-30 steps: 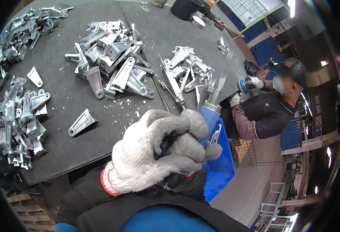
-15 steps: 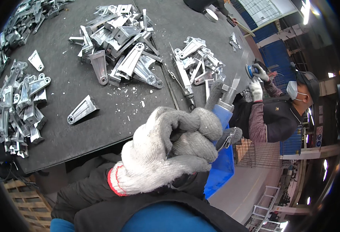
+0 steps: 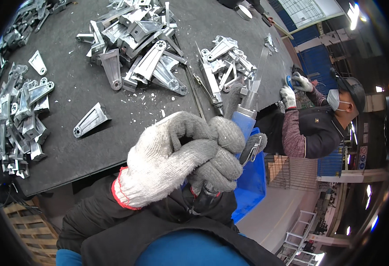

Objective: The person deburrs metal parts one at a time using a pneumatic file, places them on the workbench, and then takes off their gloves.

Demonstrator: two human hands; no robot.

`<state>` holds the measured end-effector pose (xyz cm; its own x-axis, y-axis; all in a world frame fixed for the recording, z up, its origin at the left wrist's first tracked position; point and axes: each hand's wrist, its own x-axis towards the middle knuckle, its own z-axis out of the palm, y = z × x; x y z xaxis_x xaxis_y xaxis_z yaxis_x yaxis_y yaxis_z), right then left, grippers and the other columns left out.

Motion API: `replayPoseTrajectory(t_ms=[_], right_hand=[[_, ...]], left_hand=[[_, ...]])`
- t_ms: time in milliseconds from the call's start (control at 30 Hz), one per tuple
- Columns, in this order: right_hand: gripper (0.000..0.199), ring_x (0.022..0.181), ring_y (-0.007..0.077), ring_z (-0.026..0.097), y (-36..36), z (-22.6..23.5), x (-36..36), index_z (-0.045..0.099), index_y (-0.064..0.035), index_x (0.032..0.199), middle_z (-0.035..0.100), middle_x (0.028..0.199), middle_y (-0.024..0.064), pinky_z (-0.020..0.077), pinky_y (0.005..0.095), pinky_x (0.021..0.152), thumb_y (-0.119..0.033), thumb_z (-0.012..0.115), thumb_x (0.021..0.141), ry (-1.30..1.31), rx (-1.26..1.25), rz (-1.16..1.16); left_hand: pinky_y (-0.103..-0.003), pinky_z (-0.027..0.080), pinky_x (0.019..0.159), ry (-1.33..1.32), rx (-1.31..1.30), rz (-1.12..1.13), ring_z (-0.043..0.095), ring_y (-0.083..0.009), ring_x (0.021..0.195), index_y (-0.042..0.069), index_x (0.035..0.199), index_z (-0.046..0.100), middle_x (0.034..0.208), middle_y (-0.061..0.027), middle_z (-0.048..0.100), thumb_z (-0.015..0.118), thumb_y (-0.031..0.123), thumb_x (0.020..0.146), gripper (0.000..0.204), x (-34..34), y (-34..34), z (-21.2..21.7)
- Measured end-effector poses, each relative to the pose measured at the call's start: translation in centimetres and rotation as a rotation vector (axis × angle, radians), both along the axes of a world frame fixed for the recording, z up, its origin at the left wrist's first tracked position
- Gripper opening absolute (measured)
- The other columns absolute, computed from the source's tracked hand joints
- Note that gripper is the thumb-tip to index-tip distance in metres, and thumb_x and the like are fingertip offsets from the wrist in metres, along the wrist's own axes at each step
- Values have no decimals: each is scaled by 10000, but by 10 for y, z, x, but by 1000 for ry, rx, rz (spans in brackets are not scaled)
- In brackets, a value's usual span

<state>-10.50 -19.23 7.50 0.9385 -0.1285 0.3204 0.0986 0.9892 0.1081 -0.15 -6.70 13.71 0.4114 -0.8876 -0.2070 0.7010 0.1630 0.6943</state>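
Observation:
My left hand (image 3: 159, 164), in a white knit glove with a red cuff, is closed in front of my chest, thumb against the curled fingers. Anything in its grip is hidden. Right beside it is a blue-bodied air file (image 3: 244, 122), its long flat metal blade (image 3: 261, 73) pointing away over the table. Dark grey glove fingers of my right hand (image 3: 253, 147) wrap the tool's body, near a metal lever. Most of that hand is hidden behind grey knuckles that press against my left hand. A lone metal bracket (image 3: 91, 120) lies on the table to the left.
Piles of cast metal brackets lie on the dark table (image 3: 61, 164): a large heap (image 3: 137, 48), a left heap (image 3: 19, 117) and a smaller one (image 3: 230, 62). Another bladed tool (image 3: 210, 77) lies beside it. A blue bin (image 3: 252, 190) stands at right, near a gloved co-worker (image 3: 309, 128).
My left thumb has risen from low on the hand to press against the fingers. Both hands and the air file sit slightly farther left. The view has shifted a little.

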Motion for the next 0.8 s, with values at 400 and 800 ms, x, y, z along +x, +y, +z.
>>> replayPoseTrajectory(t_ms=[400,800], right_hand=[[400,473,124,545,-2,-4,1,514,-96,1063,536,617,21,530,276,455,-328,817,943,1,30,6],[406,483,142,569,-7,-10,5,522,-93,1056,553,624,35,552,286,475,-364,804,949,29,63,1]], left_hand=[[-291,528,887,-411,123,-11,643,-106,988,-11,1167,642,1052,-58,691,907,103,794,471,2,-8,-14],[-287,528,859,-133,28,11,647,-107,958,-33,1169,664,1067,-66,695,753,76,934,273,7,-14,-10]])
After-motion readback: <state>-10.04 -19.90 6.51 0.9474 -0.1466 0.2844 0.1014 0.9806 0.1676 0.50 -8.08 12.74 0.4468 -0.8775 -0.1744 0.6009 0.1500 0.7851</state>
